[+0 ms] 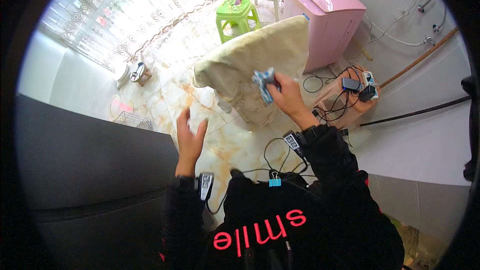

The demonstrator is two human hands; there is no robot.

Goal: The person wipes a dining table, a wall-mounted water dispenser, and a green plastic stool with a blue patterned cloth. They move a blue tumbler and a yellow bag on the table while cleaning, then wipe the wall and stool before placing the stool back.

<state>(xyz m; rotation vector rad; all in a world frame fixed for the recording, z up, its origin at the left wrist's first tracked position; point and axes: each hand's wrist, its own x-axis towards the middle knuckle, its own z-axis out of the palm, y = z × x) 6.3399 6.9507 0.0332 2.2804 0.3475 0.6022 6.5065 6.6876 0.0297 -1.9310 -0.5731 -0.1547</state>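
My right hand (290,95) is closed around a crumpled blue-and-white cloth (264,82), held up in front of a cream cover (255,50). The cover drapes over something low whose shape it hides. My left hand (191,137) is raised to the left above the marbled floor tiles, fingers apart and slightly blurred, with nothing in it. A black strap with a white tag sits on each of my wrists.
A dark grey cabinet-like block (100,155) stands close on my left. Behind the cover are a green stool (237,17) and a pink washing machine (325,20). To the right, an orange stool (345,112) carries electronics and tangled cables. A wire basket (132,120) lies at left.
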